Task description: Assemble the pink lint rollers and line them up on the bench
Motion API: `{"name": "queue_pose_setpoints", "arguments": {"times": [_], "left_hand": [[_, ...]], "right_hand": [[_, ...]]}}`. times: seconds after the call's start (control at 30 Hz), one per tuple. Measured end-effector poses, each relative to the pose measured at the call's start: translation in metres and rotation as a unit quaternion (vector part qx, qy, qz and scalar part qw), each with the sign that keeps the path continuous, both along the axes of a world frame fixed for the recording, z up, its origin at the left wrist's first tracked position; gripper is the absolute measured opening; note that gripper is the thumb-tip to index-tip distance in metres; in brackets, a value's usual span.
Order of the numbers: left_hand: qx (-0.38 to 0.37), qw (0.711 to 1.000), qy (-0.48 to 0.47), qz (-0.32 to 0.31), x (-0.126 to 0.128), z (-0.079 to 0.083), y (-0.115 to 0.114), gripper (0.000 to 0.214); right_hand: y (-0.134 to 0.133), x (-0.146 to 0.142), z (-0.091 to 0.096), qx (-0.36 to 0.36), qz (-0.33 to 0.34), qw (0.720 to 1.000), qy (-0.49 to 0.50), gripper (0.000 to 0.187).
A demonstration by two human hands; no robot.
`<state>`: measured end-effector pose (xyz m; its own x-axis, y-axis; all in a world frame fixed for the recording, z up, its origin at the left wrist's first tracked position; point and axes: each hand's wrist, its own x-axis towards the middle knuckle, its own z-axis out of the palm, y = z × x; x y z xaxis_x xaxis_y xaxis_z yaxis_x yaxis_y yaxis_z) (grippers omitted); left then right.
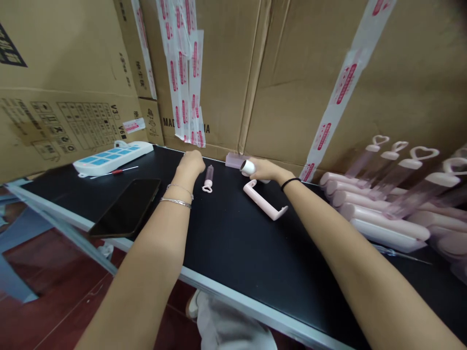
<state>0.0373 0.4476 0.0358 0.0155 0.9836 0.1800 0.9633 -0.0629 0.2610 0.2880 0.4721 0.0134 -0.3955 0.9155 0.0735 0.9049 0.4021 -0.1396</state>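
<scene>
My left hand (193, 161) is curled closed near the back edge of the black table. Its fingertips are turned away, so anything inside them is hidden. Just right of it lies a small translucent pink tube with a white heart-shaped end (208, 179). My right hand (266, 169) is closed around a white cylinder (248, 168), whose round end points left. Behind that hand, a translucent pink box-shaped cover (235, 160) lies against the cardboard. In front of it, apart from the fingers, rests a pale pink bracket with bent ends (265, 200).
Several pink-and-white rollers with heart-topped handles (383, 214) crowd the right side, beside a thin metal tool (401, 253). On the left are a dark phone (127, 208), a white power strip (113, 159) and a red-handled screwdriver (117, 171). Taped cardboard (299, 87) walls the back.
</scene>
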Motion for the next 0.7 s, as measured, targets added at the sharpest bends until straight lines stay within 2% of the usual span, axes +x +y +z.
{"name": "queue_pose_setpoints", "arguments": {"times": [0.07,0.1,0.17,0.23,0.3,0.4,0.5,0.57,0.63,0.7], "left_hand": [[0.043,0.998,-0.033,-0.017,0.01,-0.001,0.0,0.026],[0.077,0.995,-0.047,-0.048,0.016,-0.002,-0.001,0.028],[0.136,0.978,-0.06,-0.148,0.032,-0.005,-0.004,0.031],[0.149,0.955,-0.056,-0.249,0.05,-0.006,-0.011,0.032],[0.107,0.932,-0.05,-0.342,0.068,-0.003,-0.026,0.031],[-0.033,0.886,-0.042,-0.46,0.091,0.004,-0.058,0.027],[-0.188,0.836,0.005,-0.515,0.107,0.005,-0.085,0.041],[-0.212,0.842,0.043,-0.494,0.113,0.002,-0.092,0.041],[-0.19,0.863,0.066,-0.463,0.115,-0.004,-0.091,0.035],[-0.133,0.885,0.06,-0.442,0.116,-0.008,-0.087,0.032]], "right_hand": [[0.0,-0.006,0.005,-0.062,0.029,0.997,-0.032,0.048],[-0.002,-0.006,0.007,-0.077,0.025,0.996,-0.043,0.046],[-0.008,0.0,0.011,-0.094,0.009,0.994,-0.058,0.045],[-0.023,0.012,0.015,-0.119,0.001,0.991,-0.061,0.047],[-0.045,0.029,0.018,-0.149,-0.005,0.988,-0.038,0.047],[-0.086,0.056,0.021,-0.212,-0.013,0.977,0.03,0.04],[-0.127,0.077,0.022,-0.262,0.007,0.959,0.108,0.035],[-0.149,0.086,0.021,-0.214,0.015,0.963,0.161,0.038],[-0.167,0.092,0.017,-0.096,-0.004,0.976,0.193,0.044],[-0.18,0.095,0.012,0.032,-0.032,0.986,0.163,0.05]]}}
